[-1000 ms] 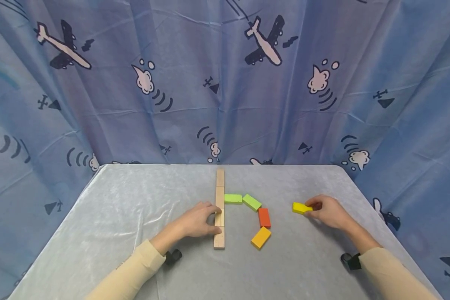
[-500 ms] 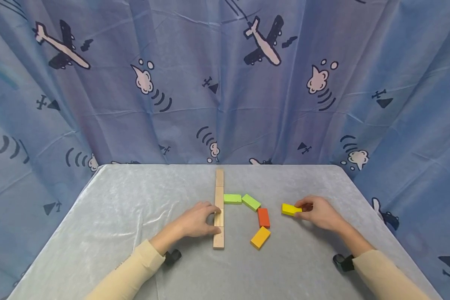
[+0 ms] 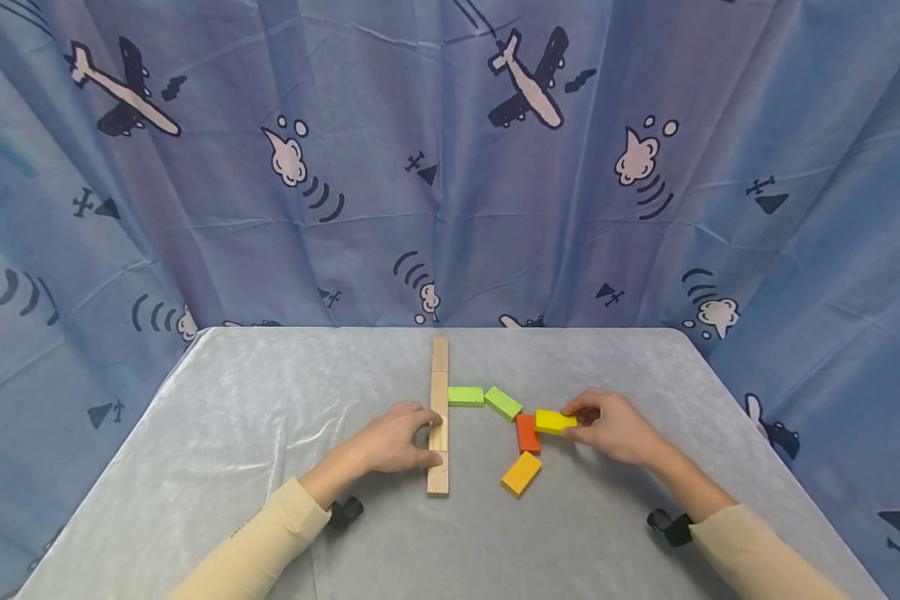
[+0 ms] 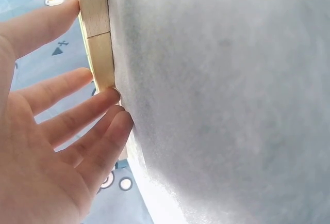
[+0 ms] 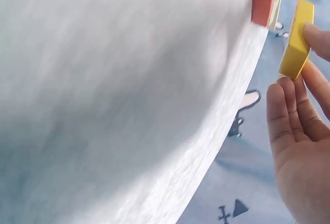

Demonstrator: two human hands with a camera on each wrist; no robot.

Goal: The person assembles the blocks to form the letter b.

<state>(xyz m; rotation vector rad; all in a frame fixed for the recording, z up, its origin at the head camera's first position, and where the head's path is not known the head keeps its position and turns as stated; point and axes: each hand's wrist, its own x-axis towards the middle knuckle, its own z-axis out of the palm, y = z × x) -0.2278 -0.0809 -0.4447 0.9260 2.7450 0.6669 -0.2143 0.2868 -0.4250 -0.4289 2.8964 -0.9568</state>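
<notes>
My right hand pinches a yellow wooden block by its right end, between thumb and fingers. In the head view the block overlaps the right edge of a red block; the right wrist view shows it raised off the cloth. My left hand rests beside a straight row of plain wooden blocks, its fingers loosely extended and thumb and fingertips at the row. In the left wrist view, fingertips lie along the side of those blocks.
From the row's right side, two green blocks, the red block and an orange block form a curve. All lie on a table with a pale grey cloth. A blue curtain with printed airplanes hangs behind.
My right hand has moved left with the yellow block, from the right part of the table to over the red block's edge. My left hand and the other blocks stay in place.
</notes>
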